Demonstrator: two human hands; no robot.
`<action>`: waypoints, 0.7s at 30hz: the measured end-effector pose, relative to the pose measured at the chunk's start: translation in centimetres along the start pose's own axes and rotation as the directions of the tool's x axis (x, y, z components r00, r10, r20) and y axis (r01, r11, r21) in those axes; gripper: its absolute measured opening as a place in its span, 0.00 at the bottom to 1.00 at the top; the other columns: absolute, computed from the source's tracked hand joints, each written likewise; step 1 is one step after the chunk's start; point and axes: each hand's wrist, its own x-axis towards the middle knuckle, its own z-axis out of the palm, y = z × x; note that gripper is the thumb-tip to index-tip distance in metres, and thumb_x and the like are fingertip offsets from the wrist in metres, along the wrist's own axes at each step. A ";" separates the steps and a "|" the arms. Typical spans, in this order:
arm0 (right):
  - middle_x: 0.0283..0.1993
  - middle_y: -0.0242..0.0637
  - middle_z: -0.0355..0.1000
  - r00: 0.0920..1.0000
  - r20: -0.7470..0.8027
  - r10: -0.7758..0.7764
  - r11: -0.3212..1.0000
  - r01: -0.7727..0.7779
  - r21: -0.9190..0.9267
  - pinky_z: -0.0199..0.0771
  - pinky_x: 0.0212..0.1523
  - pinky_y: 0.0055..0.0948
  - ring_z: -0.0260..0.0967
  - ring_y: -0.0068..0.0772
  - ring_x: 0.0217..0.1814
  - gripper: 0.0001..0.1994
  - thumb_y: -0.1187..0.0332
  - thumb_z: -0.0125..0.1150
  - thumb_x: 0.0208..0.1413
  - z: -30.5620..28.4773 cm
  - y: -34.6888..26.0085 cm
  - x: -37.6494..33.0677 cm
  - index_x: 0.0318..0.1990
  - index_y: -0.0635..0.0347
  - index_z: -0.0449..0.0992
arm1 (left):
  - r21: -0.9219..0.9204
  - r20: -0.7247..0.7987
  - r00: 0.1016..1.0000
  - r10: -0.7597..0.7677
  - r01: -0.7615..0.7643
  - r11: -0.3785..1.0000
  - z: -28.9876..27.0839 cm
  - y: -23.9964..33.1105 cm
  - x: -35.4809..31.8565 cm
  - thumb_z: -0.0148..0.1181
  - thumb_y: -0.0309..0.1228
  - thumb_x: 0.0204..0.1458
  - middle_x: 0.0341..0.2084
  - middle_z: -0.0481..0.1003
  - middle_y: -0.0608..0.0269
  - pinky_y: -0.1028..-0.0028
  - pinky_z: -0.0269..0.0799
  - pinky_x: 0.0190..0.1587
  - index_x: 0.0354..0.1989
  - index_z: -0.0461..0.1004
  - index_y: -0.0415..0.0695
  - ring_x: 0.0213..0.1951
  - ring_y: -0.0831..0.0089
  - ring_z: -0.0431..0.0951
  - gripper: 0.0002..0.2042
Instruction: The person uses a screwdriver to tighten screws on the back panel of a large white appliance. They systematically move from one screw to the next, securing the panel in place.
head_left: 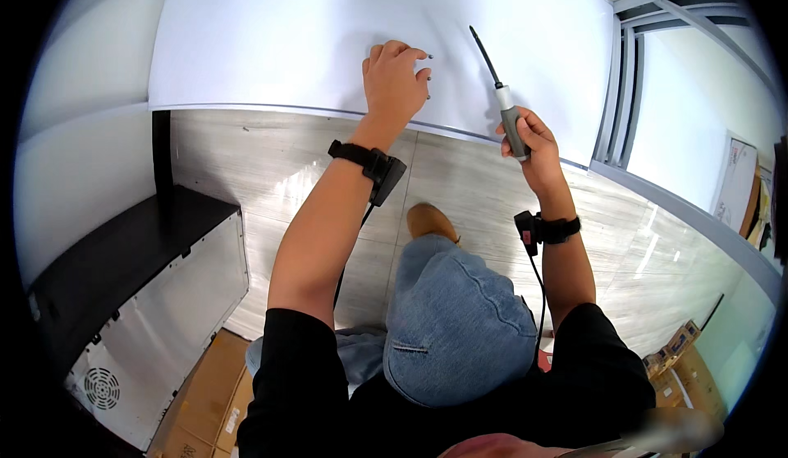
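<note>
My left hand [396, 76] rests on a large white panel [287, 39], its fingertips pinching a small dark screw [429, 57] against the surface. A second small dark screw [428, 75] lies just below, by the knuckles. To the right, my right hand [529, 142] grips the grey handle of a screwdriver [497, 89]. The screwdriver's dark shaft points up and to the left over the panel, its tip well clear of the screws. Both wrists wear black bands with cables.
The white panel's lower edge [246, 107] runs above a grey tiled floor [271, 171]. A black and white appliance [139, 294] sits at left, cardboard boxes [209, 392] below it and more boxes [681, 359] at lower right. A metal window frame [628, 89] stands at right.
</note>
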 end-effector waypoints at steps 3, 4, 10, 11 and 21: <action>0.33 0.35 0.72 0.999 0.009 0.034 0.999 -0.034 0.002 0.67 0.30 0.22 0.65 0.22 0.26 0.14 0.64 0.48 0.62 -0.8 0.2 -0.1 0.49 0.61 0.70 | 0.105 0.035 0.999 -0.034 0.030 0.994 0.8 0.3 1.4 0.65 0.28 0.42 0.35 0.73 0.69 0.66 0.59 0.48 0.34 0.79 0.50 0.45 0.68 0.68 0.09; 0.33 0.35 0.72 0.999 0.006 0.037 0.999 -0.037 -0.010 0.67 0.30 0.22 0.65 0.22 0.26 0.14 0.63 0.48 0.62 -0.9 0.3 -0.1 0.49 0.61 0.70 | 0.109 0.031 0.999 -0.022 0.019 0.994 1.1 0.2 1.7 0.65 0.28 0.42 0.34 0.73 0.69 0.66 0.59 0.47 0.33 0.79 0.50 0.44 0.68 0.68 0.08; 0.33 0.35 0.72 0.999 0.019 0.048 0.994 -0.046 -0.098 0.66 0.30 0.22 0.64 0.23 0.26 0.15 0.63 0.47 0.61 -1.3 0.2 0.1 0.50 0.62 0.70 | 0.110 -0.043 0.998 0.045 -0.040 0.993 2.4 -0.3 2.0 0.65 0.28 0.42 0.32 0.73 0.72 0.66 0.58 0.43 0.30 0.79 0.52 0.40 0.68 0.68 0.06; 0.33 0.36 0.72 0.998 0.027 0.051 0.992 -0.048 -0.114 0.65 0.30 0.22 0.64 0.23 0.26 0.15 0.63 0.47 0.61 -1.4 0.1 0.3 0.50 0.63 0.70 | 0.112 -0.049 0.997 0.060 -0.054 0.992 2.5 -0.4 2.1 0.65 0.28 0.41 0.31 0.73 0.72 0.66 0.57 0.43 0.30 0.79 0.53 0.40 0.69 0.68 0.06; 0.31 0.35 0.71 0.985 0.172 -0.026 0.992 0.047 -0.118 0.63 0.28 0.20 0.62 0.21 0.23 0.16 0.61 0.48 0.61 2.1 -2.4 0.9 0.50 0.64 0.70 | -0.403 -0.194 0.945 -0.262 0.167 0.900 -1.8 -1.3 0.3 0.60 0.27 0.49 0.32 0.75 0.68 0.71 0.65 0.38 0.29 0.77 0.48 0.36 0.71 0.72 0.01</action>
